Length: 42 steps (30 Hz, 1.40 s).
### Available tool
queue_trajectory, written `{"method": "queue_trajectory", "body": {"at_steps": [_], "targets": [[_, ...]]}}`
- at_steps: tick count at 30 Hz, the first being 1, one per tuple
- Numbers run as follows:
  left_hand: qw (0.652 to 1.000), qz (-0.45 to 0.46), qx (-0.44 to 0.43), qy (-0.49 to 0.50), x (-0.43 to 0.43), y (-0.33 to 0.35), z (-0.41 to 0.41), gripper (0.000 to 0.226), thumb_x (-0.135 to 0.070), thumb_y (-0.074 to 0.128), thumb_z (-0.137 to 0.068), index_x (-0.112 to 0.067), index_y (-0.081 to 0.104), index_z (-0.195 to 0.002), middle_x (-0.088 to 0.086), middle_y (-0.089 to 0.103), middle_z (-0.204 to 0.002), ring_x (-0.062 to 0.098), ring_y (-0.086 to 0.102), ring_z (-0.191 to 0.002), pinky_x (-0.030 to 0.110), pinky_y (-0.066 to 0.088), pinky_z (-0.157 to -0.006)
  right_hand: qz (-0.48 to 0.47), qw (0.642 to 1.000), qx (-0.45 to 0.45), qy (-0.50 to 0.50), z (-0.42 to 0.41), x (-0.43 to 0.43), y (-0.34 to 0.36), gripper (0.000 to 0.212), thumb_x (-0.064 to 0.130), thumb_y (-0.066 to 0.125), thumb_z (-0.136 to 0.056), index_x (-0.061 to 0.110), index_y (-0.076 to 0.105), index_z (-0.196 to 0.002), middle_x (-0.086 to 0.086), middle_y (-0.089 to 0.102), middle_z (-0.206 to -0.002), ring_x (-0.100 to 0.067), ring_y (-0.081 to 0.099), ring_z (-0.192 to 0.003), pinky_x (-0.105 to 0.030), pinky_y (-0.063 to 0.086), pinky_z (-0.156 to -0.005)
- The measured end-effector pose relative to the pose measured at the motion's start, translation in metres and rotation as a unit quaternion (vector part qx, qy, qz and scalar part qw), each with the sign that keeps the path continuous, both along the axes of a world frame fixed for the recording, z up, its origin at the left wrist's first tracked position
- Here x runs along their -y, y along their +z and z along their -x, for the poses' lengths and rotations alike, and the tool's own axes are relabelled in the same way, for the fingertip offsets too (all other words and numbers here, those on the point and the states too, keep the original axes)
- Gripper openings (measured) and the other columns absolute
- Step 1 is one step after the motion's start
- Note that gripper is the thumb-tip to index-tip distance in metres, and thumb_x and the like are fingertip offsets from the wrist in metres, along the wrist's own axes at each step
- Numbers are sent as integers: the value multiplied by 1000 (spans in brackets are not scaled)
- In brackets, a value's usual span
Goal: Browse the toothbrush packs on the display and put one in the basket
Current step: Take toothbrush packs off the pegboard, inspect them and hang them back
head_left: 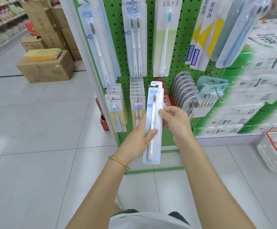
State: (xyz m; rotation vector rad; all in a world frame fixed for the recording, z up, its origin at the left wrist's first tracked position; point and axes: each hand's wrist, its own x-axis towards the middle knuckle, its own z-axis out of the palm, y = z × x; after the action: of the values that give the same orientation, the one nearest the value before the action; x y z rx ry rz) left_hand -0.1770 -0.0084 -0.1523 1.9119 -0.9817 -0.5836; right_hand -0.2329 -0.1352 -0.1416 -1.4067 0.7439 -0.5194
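Note:
I hold one long clear toothbrush pack upright in front of the green pegboard display. My left hand grips its lower half, thumb across the front. My right hand pinches the pack's right edge at mid-height. The pack holds a single white brush with dark bristles. Several more toothbrush packs hang on hooks across the display. A white wire basket with an orange rim stands on the floor at the far right.
Cardboard boxes are stacked on the tiled floor at the left, near a shelf aisle. Stacked white-and-green tissue packs fill the shelf to the right of the display. The display's green base frame lies on the floor ahead.

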Motion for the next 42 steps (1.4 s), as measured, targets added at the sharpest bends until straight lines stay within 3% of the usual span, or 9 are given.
{"method": "queue_trajectory", "body": {"at_steps": [5,10,16,19,23,27,33,35,42], "targets": [[994,-110,17,-20,-6,-9,8,84,-32,66,-85,-28,12,-148,-4,48,-139,15,50,-123,36,41,-103,-23,998,-18,-52,-1,10,-6,12,11,63,-89,15,64,-78,-8,70,-85,-26,66,-81,-44,56,-79],[974,-187,123,-37,-4,1,18,111,-33,76,-76,-23,-7,-149,6,33,-150,24,49,-123,32,43,-97,-29,994,-23,-102,-3,12,-8,9,12,61,-91,14,63,-81,-10,69,-87,-26,66,-78,-45,58,-73],[973,-207,73,-72,-3,4,18,117,-39,75,-75,-24,-15,-148,0,10,-158,16,26,-140,30,31,-110,-4,995,-17,-98,-6,7,0,7,16,61,-91,13,66,-87,-10,70,-94,-27,67,-84,-47,57,-79],[979,-187,35,-79,-6,9,13,111,-25,71,-78,-29,-15,-148,-4,5,-159,14,30,-137,24,34,-107,-33,997,22,-71,-5,2,3,12,17,58,-94,14,66,-86,-8,68,-89,-21,62,-75,-39,56,-72],[982,-164,4,-93,-11,15,8,97,-6,59,-82,-30,-7,-148,0,29,-147,12,49,-101,12,49,-71,-77,996,48,-18,-4,-2,5,22,29,58,-93,9,63,-101,-10,67,-102,-20,66,-85,-31,57,-72],[986,-149,-31,-75,-15,12,3,79,-1,56,-83,-29,14,-145,1,46,-127,21,52,-112,40,53,-88,-64,995,57,-46,-5,-8,6,12,9,60,-91,7,53,-100,-11,63,-97,-22,63,-83,-38,58,-72],[992,-99,-76,-18,-18,14,2,32,-19,52,-94,-15,48,-125,7,63,-115,23,63,-102,40,52,-88,-48,997,54,6,2,-7,8,9,2,64,-86,10,62,-90,-7,69,-84,-19,67,-73,-27,53,-56],[994,-72,-85,-6,-17,19,2,29,-22,49,-97,-18,51,-125,3,63,-115,19,61,-104,35,51,-89,-49,996,60,42,4,-8,9,8,1,64,-86,9,65,-88,-8,72,-85,-18,69,-72,-25,54,-56],[982,79,-116,127,-7,46,-15,32,-33,49,-95,-15,54,-121,4,66,-112,22,65,-100,49,52,-89,-41,984,74,160,11,-15,14,8,3,63,-86,8,69,-88,-5,74,-82,-18,69,-72,-28,57,-63]]}}
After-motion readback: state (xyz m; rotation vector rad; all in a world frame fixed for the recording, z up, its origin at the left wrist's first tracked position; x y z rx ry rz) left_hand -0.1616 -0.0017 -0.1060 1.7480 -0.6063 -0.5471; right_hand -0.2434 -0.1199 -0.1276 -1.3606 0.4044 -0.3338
